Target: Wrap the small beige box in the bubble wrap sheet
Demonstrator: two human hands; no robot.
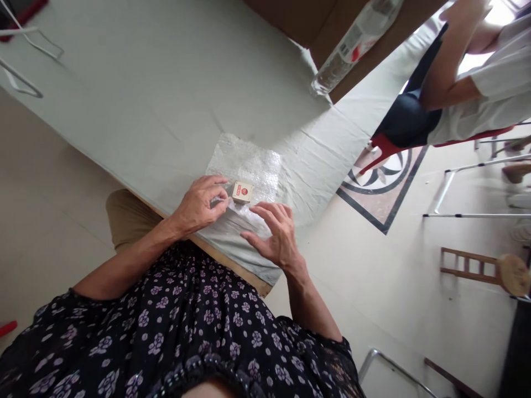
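Note:
A small cream box [242,191] with red print sits on a sheet of clear bubble wrap [249,157], near the corner of the cloth-covered table. Left of the box, my left hand [203,203] pinches the near edge of the wrap between thumb and fingers. My right hand [277,232] hovers at the near right side of the wrap, thumb and fingers spread apart with nothing between them. Whether its fingertips touch the wrap, I cannot tell.
A clear plastic bottle [352,47] lies against a brown cardboard box [290,22] at the back. White metal bars [25,77] rest at the far left. Another person [468,83] sits on a red chair [381,149] to the right. A wooden stool [514,275] lies farther right.

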